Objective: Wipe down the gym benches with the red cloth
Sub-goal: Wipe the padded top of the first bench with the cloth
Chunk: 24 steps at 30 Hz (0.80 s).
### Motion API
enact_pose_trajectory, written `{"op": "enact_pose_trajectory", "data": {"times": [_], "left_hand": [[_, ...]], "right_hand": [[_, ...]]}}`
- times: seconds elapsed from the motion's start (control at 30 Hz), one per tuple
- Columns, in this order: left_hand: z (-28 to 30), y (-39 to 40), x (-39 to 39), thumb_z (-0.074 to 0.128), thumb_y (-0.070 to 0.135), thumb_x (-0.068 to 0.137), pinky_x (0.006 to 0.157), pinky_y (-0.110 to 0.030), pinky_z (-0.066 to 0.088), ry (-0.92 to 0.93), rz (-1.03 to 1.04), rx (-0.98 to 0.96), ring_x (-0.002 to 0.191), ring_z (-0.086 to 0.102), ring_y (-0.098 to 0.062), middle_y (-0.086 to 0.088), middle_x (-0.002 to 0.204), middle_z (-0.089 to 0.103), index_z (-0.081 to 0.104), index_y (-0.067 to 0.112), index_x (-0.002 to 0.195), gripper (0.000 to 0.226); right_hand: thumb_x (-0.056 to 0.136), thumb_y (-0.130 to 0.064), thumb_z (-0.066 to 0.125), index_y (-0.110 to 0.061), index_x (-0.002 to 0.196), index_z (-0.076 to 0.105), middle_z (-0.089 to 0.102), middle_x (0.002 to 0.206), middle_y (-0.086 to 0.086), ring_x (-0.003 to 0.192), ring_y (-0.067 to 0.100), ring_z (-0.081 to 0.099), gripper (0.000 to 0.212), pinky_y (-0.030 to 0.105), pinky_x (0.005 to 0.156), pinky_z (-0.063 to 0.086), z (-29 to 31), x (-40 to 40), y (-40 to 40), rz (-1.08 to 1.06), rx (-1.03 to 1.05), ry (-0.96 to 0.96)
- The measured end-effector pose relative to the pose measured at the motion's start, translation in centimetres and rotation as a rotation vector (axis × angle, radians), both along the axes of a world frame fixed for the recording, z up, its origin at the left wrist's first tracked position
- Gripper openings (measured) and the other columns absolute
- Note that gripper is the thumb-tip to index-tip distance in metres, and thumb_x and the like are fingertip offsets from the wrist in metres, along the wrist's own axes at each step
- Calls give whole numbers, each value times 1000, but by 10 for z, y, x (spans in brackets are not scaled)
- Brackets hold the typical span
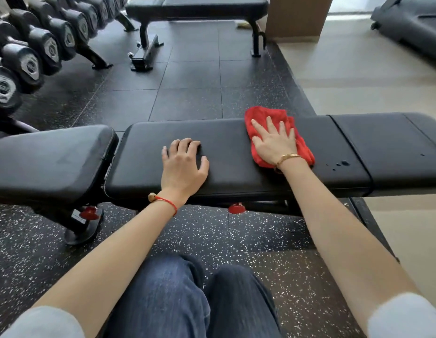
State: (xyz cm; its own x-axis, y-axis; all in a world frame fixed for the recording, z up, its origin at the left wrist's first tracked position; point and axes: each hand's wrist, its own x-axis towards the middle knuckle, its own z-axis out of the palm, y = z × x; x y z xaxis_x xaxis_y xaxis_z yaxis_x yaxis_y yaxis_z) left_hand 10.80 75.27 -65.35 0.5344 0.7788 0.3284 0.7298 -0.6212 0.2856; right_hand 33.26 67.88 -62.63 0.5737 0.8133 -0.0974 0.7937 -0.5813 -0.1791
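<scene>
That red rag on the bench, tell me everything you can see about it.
The red cloth is a bright red, soft-looking fabric, bunched and loosely folded rather than spread flat. It lies on the black padded top of the near bench, right of the pad's middle. The right hand presses on it with straight, spread fingers, covering its centre, so cloth shows beyond the fingertips and beside the wrist. A few dark droplets sit on the pad just right of it. The left hand rests apart, not touching it.

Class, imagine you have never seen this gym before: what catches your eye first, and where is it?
The red cloth stands out most, pressed flat under the right hand on the long black bench pad. The left hand rests on the same pad, left of the cloth. A row of dumbbells fills the upper left.
</scene>
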Motion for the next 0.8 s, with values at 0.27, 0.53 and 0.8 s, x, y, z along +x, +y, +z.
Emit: {"op": "enact_pose_trajectory", "data": {"times": [0.27, 0.53, 0.8], "left_hand": [[0, 1, -2, 51, 30, 92, 115, -52, 27, 0, -8, 9, 133, 42, -28, -4, 138, 54, 56, 16, 132, 42], [-4, 0, -3, 49, 32, 94, 118, -55, 22, 30, -24, -5, 138, 36, -30, -7, 144, 49, 51, 15, 138, 47], [-4, 1, 0, 49, 32, 95, 118, -54, 21, -3, 6, -8, 137, 37, -28, -5, 142, 50, 53, 16, 135, 43]], "right_hand": [[99, -44, 31, -50, 150, 11, 6, 163, -5, 150, 29, 3, 55, 51, 120, -1, -7, -76, -13, 337, 83, -40], [99, -42, 34, -49, 150, 16, 11, 163, -4, 149, 30, 12, 54, 51, 119, 5, -10, -3, -79, 51, 74, -101], [99, -40, 26, -44, 152, 11, 1, 164, 1, 149, 36, 1, 56, 56, 118, -3, 5, 7, 16, -35, -12, 26]]}}
